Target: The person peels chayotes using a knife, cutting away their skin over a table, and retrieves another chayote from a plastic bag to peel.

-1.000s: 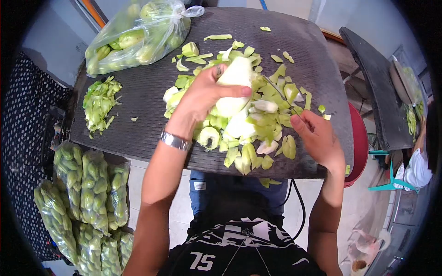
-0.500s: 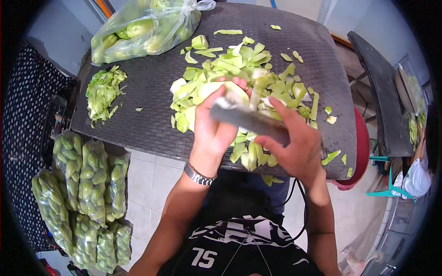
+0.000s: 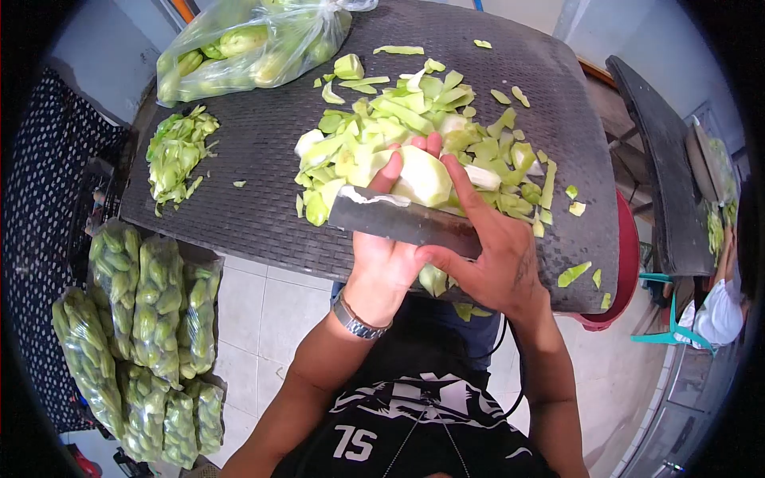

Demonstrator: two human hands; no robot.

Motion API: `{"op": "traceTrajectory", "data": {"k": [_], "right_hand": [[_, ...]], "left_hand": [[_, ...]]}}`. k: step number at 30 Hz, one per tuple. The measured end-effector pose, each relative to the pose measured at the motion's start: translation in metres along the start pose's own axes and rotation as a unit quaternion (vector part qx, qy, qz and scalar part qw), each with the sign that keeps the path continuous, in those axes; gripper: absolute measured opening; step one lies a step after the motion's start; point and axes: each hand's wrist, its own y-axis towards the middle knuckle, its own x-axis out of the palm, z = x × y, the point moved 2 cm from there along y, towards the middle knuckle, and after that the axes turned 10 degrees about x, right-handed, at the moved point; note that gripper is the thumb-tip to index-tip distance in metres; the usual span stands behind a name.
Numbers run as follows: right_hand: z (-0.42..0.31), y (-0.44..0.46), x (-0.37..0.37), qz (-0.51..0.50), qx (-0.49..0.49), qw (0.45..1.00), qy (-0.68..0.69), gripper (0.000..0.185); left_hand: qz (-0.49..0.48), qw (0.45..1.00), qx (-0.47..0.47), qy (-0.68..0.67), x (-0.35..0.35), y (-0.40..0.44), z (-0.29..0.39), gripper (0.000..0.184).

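In my left hand [image 3: 382, 247], palm up with a metal watch at the wrist, lies a peeled pale-green vegetable [image 3: 424, 177] that looks like a chayote. My right hand [image 3: 504, 259] is closed on a broad-bladed knife [image 3: 390, 219], and its index finger reaches to the vegetable's right side. The blade lies across my left palm, just on the near side of the vegetable, with a pale wet scrap along its edge. Behind both hands spreads a pile of green peelings [image 3: 406, 111] with paler pieces among them. The handle is mostly hidden by my right hand.
A clear bag of green vegetables [image 3: 255, 56] sits at the table's [image 3: 263, 159] far left, near a smaller heap of shavings [image 3: 177, 155]. Several filled bags [image 3: 158, 319] lie on the floor at left. A red tub [image 3: 625, 263] stands beyond the right edge. Another person [image 3: 717, 315] is at far right.
The knife has come down and left, from a blurred slant above the left hand to rest across the palm. My right index finger has moved in against the vegetable, which is turned more upright.
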Motion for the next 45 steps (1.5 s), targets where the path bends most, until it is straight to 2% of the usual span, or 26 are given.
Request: {"op": "traceTrajectory", "data": {"k": [5,9,12,15,18,24,26,29,31,34,36,38,40,42,45], "right_hand": [[0.001,0.001,-0.001,0.019,-0.016,1.0,0.002,0.094],[0.015,-0.002,0.003,0.057,-0.05,0.995,-0.057,0.089],[0.018,-0.002,0.0,0.058,-0.052,0.994,-0.072,0.085],[0.02,-0.003,0.0,0.064,-0.053,0.993,-0.079,0.082],[0.022,-0.004,-0.001,0.059,-0.044,0.993,-0.09,0.078],[0.02,-0.003,-0.009,0.028,-0.026,0.998,-0.048,0.07],[0.021,-0.004,-0.011,0.021,-0.017,0.998,-0.062,0.067],[0.023,-0.002,-0.013,-0.003,-0.004,1.0,0.002,0.062],[0.032,-0.001,-0.008,-0.032,0.024,0.992,0.121,0.058],[0.029,0.002,-0.016,-0.136,0.115,0.951,0.254,0.055],[0.034,0.0,-0.02,-0.208,0.192,0.894,0.348,0.052],[0.047,-0.002,-0.019,-0.259,0.264,0.809,0.457,0.05],[0.045,-0.002,-0.026,-0.27,0.281,0.762,0.518,0.046],[0.045,-0.001,-0.033,-0.271,0.301,0.756,0.514,0.045],[0.049,-0.001,-0.039,-0.251,0.322,0.824,0.394,0.045]], "left_hand": [[0.011,0.999,-0.026,-0.029,-0.001,0.0,-0.002,0.038],[0.016,0.999,-0.042,-0.024,-0.005,0.0,-0.002,0.037],[0.028,0.993,-0.063,-0.097,-0.009,0.0,-0.002,0.038],[0.015,0.991,-0.08,-0.105,-0.016,0.003,-0.003,0.039],[0.079,0.992,-0.047,-0.083,-0.015,0.003,-0.006,0.041],[0.067,0.996,-0.044,0.031,-0.011,0.005,-0.004,0.044],[0.06,0.997,-0.028,0.043,-0.006,0.005,-0.002,0.041],[0.045,0.997,-0.012,0.055,-0.005,0.004,0.001,0.041],[0.038,0.997,-0.008,0.068,-0.003,0.005,0.001,0.042],[0.048,0.994,-0.015,0.096,0.002,0.005,0.003,0.044],[0.071,0.99,-0.043,0.112,0.004,0.006,0.003,0.046],[0.072,0.991,-0.041,0.106,0.0,0.008,0.004,0.038],[0.089,0.988,-0.029,0.123,-0.004,0.01,0.006,0.033],[0.1,0.988,-0.005,0.119,-0.004,0.013,0.009,0.036],[0.082,0.992,0.021,0.097,-0.005,0.013,0.018,0.043]]}}
